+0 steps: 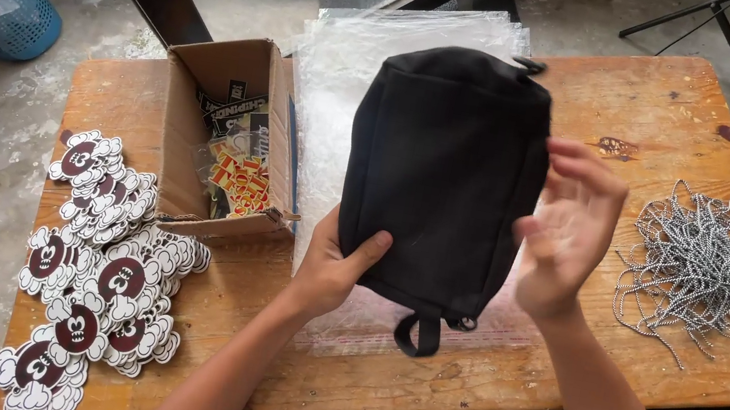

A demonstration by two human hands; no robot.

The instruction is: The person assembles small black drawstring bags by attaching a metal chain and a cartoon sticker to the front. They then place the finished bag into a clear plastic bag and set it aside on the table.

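Worn wooden table (664,98) fills my view, and going left to right I see die-cut cartoon stickers (99,268) piled at lower left, then an open cardboard box (226,141) of small printed items. At centre my left hand (336,265) grips the black pouch's (441,169) lower edge, thumb in front, above clear plastic bags (350,62). My right hand (565,230) hovers open, empty. Cords (700,259) lie untouched at right; I judge bagging not begun.

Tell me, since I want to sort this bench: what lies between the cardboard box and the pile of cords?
In the head view, between the cardboard box and the cords lie a stack of clear plastic bags, with the black pouch held over it by both hands.
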